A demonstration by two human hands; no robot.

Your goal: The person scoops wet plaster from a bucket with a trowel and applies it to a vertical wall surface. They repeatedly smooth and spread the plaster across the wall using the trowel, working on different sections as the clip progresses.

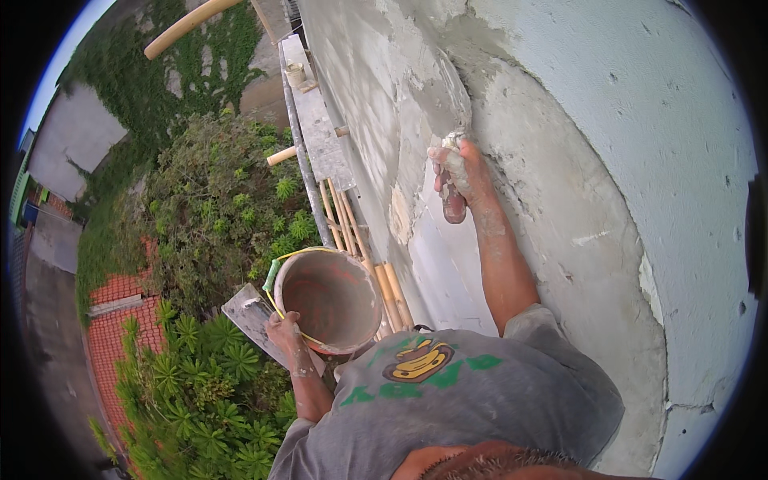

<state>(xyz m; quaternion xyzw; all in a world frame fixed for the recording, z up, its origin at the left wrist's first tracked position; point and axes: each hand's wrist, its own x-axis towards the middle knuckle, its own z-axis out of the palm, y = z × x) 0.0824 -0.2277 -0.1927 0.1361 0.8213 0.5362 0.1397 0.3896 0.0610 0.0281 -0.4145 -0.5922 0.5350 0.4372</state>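
My right hand (pixel 464 172), smeared with wet plaster, is closed round the brown handle (pixel 454 210) of a trowel. It is up against the wall (pixel 560 208), where the blade is hard to tell from the grey plaster. Down at the left, my left hand (pixel 286 334) is closed at the near left rim of a plaster-stained bucket (pixel 332 298). The bucket's inside is coated grey and reddish, and it has a yellow wire handle with a green grip (pixel 272 274). A flat grey board (pixel 250 314) sticks out beside the left hand; whether the fingers also hold it is hidden.
A narrow scaffold plank (pixel 320 132) runs along the wall, with a small pot (pixel 296 74) on it. Bamboo poles (pixel 392 296) stand beside the bucket. Beyond the plank is a drop to shrubs (pixel 216 192) and a red tiled surface (pixel 120 352).
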